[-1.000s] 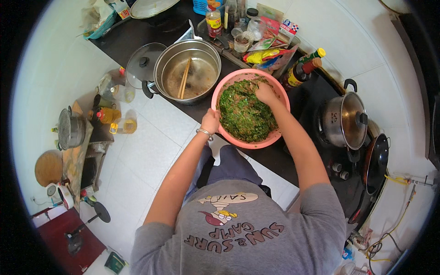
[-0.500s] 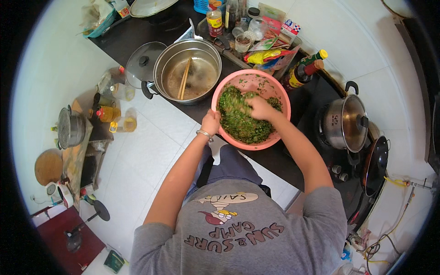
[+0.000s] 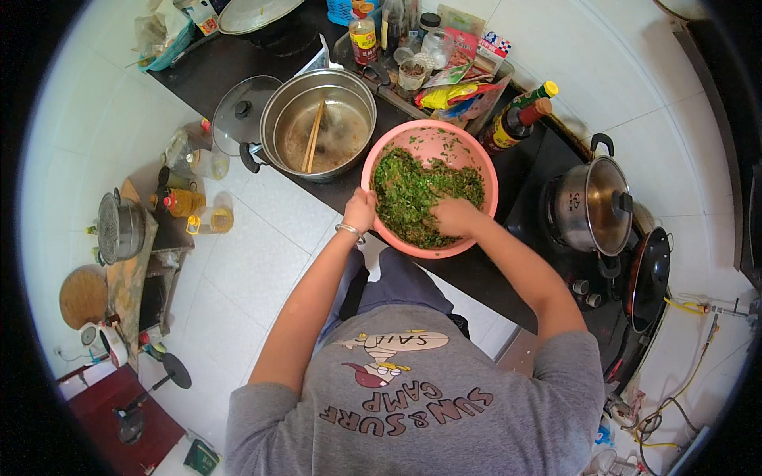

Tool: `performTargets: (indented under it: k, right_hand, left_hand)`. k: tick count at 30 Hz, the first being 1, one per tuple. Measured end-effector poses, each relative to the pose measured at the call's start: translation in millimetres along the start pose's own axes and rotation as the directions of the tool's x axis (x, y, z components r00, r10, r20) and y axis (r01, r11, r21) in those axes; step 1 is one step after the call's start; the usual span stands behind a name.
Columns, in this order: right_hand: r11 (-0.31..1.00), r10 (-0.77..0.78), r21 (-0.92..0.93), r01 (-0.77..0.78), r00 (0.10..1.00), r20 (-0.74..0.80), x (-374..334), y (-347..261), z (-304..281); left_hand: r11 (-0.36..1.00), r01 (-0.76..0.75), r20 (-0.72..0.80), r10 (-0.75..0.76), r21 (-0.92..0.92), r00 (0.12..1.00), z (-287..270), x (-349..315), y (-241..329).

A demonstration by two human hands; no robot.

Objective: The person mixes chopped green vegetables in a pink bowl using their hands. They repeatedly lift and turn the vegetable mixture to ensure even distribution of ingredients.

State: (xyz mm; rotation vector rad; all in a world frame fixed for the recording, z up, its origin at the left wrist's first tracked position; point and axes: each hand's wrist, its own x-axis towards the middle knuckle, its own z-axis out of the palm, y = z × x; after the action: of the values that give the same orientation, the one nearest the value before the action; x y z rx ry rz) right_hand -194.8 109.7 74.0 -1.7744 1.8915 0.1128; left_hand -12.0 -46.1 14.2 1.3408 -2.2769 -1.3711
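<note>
A pink plastic bowl (image 3: 470, 144) holds a heap of finely chopped greens (image 3: 405, 186), with loose bits stuck to its far inner wall. On the bowl's left rim, my left hand (image 3: 361, 211) is closed with the fingers gripping the edge. A bangle sits on that wrist. My right hand (image 3: 456, 216) is inside the bowl at its right side, its curled fingers pushed into the greens and the fingertips buried. Left of the bowl stands a steel pot (image 3: 349, 143) with a little cloudy liquid and a pair of chopsticks (image 3: 314, 136) leaning in it.
A glass lid (image 3: 238, 119) lies left of the pot. Tall sauce bottles (image 3: 508, 127) stand close behind the bowl's right side. A tray of jars and packets (image 3: 452, 83) is at the back. A lidded pot (image 3: 591, 202) sits on the stove at right, beside a black pan (image 3: 649, 278).
My right hand has moved down and nearer within the bowl, stirring the greens, which now lie differently. My left hand still grips the rim.
</note>
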Motion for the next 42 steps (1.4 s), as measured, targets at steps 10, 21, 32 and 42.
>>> performTargets:
  k: [10, 21, 32, 42]
  right_hand:
    - [0.986, -0.005, 0.158, 0.06, 0.945, -0.326, 77, 2, -17]
    - [0.997, 0.081, -0.026, -0.079, 0.994, 0.068, -16, -44, -1]
    - [0.943, 0.284, 0.268, -0.198, 0.9, -0.332, -29, 45, 8]
    - [-0.066, 0.719, 0.946, -0.318, 0.642, 0.266, 41, 49, 0]
  left_hand:
    - [1.0, -0.017, 0.008, 0.017, -0.019, 1.0, 7, 5, -7]
    - [0.999, 0.035, -0.058, -0.035, -0.005, 0.998, 5, 1, 5]
    - [1.0, 0.017, -0.031, -0.016, 0.009, 0.999, 8, 2, 0]
    - [0.999, 0.038, -0.039, -0.038, -0.001, 0.999, 11, 2, -4]
